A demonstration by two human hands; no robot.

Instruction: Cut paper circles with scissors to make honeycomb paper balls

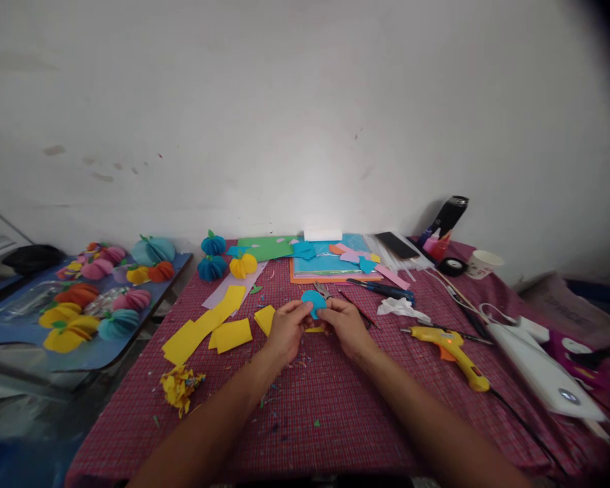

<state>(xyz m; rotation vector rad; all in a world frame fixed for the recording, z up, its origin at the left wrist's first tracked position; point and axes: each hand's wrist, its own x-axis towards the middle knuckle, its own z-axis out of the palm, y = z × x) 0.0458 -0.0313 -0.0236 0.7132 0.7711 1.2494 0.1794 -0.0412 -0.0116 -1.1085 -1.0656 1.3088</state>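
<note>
Both hands pinch one blue paper disc (314,302) | left hand (286,330): fingers curled on disc's left edge | right hand (346,323): fingers closed on right edge | disc: just above red checked tablecloth (335,407), mid-table, scissors (323,291) behind | glue gun (450,346) to the right

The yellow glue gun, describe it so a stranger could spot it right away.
On the red checked tablecloth, look right of the right hand. The glue gun lies flat beside crumpled white paper, the only yellow tool, with a black cord trailing.
</note>
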